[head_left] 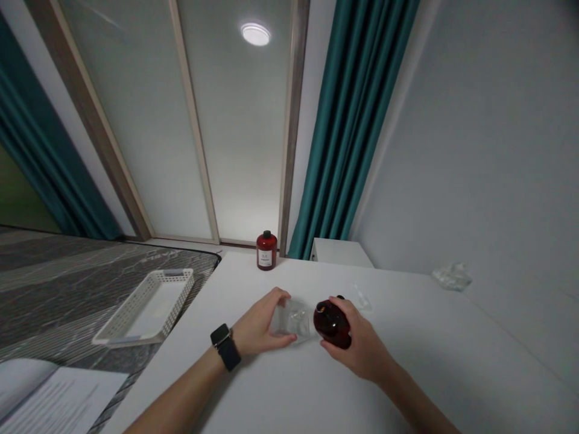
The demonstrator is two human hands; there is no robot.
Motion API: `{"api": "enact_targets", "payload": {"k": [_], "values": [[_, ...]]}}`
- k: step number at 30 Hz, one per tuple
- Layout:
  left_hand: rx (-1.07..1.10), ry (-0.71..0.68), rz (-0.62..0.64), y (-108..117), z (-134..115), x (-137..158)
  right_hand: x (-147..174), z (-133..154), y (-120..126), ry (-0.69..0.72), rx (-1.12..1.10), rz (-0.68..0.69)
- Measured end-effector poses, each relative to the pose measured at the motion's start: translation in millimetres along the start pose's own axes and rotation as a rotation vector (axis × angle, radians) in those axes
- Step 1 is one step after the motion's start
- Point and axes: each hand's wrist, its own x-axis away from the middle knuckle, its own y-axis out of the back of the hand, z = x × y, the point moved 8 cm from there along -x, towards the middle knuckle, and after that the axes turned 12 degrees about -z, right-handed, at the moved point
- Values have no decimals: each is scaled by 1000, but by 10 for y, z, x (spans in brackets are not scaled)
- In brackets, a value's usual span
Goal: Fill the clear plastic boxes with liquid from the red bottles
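My left hand (262, 322), with a black watch on its wrist, is closed around a clear, see-through container (292, 319) over the white table. Just to its right, my right hand (362, 343) grips a dark red-brown bottle (332, 324), which is tilted. Thumb and fingers wrap the bottle's right side. The container and the bottle are close to each other; a small gap shows between them. Farther back on the table stands a similar red-brown bottle (266, 250), upright, with a dark cap and a white label.
Left of the white table (271, 392) lie a white perforated basket (178, 301) and an open book (67, 401). Crumpled clear plastic (452, 277) rests at the right by the wall. A thin clear piece (362, 298) lies behind my right hand. A white cabinet (341, 252) stands beyond the table.
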Motion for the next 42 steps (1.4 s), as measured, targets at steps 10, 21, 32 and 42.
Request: {"api": "enact_targets", "payload": {"k": [10,21,32,42], "values": [[-20,-8,24,-67,-37,28,2,133,43,130,87,133],[-93,-24,65,-102,-64,20,-47,159,38,117,177,264],[-92,-30,86,-174,-60,45,-70,181,39,169,226,333],[-36,21,33,-257,-20,61,-108,160,133,199,249,328]]}}
